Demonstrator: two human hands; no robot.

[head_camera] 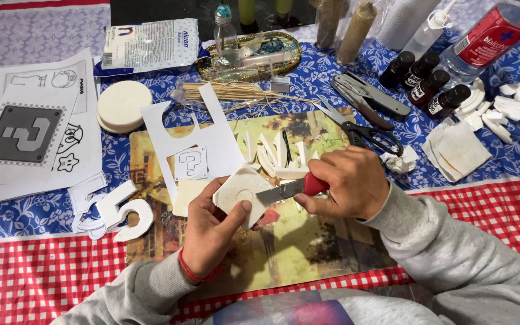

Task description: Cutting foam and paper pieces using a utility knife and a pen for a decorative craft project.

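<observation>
My left hand [209, 232] grips a flat white foam piece [239, 189] with cut corners, thumb pressed on its face. My right hand [347, 180] is closed around the red handle of a knife [290, 188], whose blade lies against the foam piece's right edge. Both hands hover over a worn picture board [290, 247] used as a cutting mat. Several white foam offcuts [278, 153] lie on the board just behind the hands. A paper square with a question mark [191, 162] sits on a cut paper sheet to the left.
Black-handled scissors [368, 133] and a grey multi-tool [368, 96] lie behind my right hand. White foam discs [121, 105], printed paper sheets [28, 132], a foam number cutout [121, 210], wooden skewers [230, 91], small dark bottles [428, 81] and foam scraps [501, 111] crowd the table.
</observation>
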